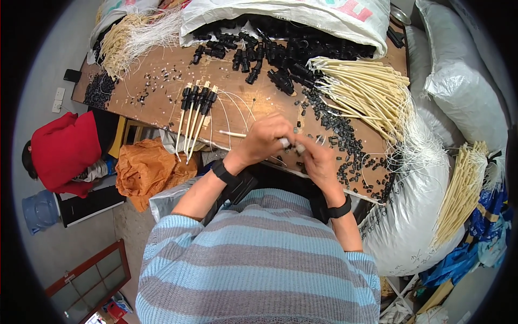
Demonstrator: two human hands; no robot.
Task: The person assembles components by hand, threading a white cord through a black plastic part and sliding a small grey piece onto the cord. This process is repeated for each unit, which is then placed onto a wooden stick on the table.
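Note:
My left hand [264, 139] is closed round a thin cream-coloured tube [233, 134], whose end sticks out to the left. My right hand [319, 159] is pinched close beside it, near the table's front edge. White wraps show on fingertips of both hands. What lies between the fingers is too small and hidden to tell. Left of my hands, several cream tubes with black fittings [203, 101] lie side by side, their lower ends reaching over the table edge. Small black pieces [345, 135] are scattered right of my right hand.
A bundle of cream tubes with white strings [367, 89] lies at the right of the brown table [156, 102]. Behind, a white sack [286, 11] spills black fittings [275, 51]. Filled sacks [458, 70] stand along the right side. At left, a person in red [65, 151] bends near an orange sack [143, 167].

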